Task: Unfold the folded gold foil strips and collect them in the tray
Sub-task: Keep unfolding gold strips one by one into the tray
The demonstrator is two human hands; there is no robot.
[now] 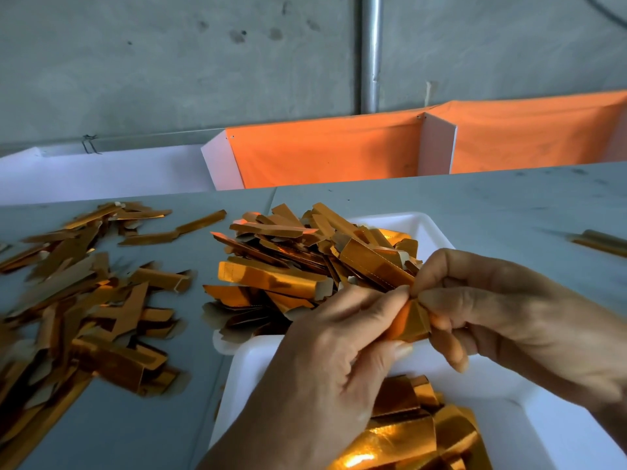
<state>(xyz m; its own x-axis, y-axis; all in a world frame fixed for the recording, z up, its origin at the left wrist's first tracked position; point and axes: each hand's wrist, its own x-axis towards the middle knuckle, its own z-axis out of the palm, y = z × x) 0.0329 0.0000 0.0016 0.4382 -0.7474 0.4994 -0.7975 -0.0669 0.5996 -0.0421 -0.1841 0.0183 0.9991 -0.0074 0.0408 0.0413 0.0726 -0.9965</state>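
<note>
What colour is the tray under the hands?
White; the tray shows best in the head view.

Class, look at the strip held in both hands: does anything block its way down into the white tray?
Nothing visible does. The left hand and right hand pinch the gold strip directly above a bare part of the white tray.

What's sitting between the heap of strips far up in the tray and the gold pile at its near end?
In the head view, the left hand and right hand pinch one gold foil strip there, above bare white tray floor.
</note>
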